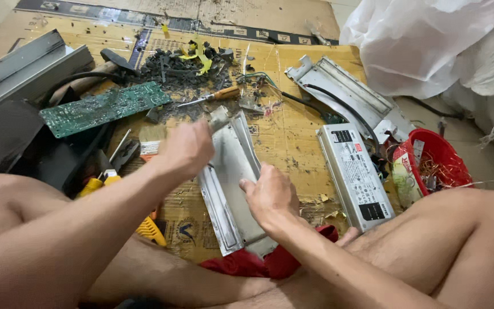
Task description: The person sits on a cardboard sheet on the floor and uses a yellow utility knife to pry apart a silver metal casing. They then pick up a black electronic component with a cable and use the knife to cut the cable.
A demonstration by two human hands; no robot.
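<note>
A long silver metal casing [231, 171] lies on the cardboard between my legs. My left hand [187, 147] is closed around a tool whose blurred metal head [219, 117] sits at the casing's far end. My right hand [268, 193] presses down on the casing's near right edge, fingers flat on it. A second silver power-supply box [354, 174] with labels lies just right of the casing.
A green circuit board [104, 107] lies at the left. A wooden-handled screwdriver [212, 97] and a pile of dark scraps [184, 66] lie further back. A red basket [437, 159] with wire bits stands at the right, white bags [441, 40] behind it. Yellow-handled pliers [95, 184] lie near my left arm.
</note>
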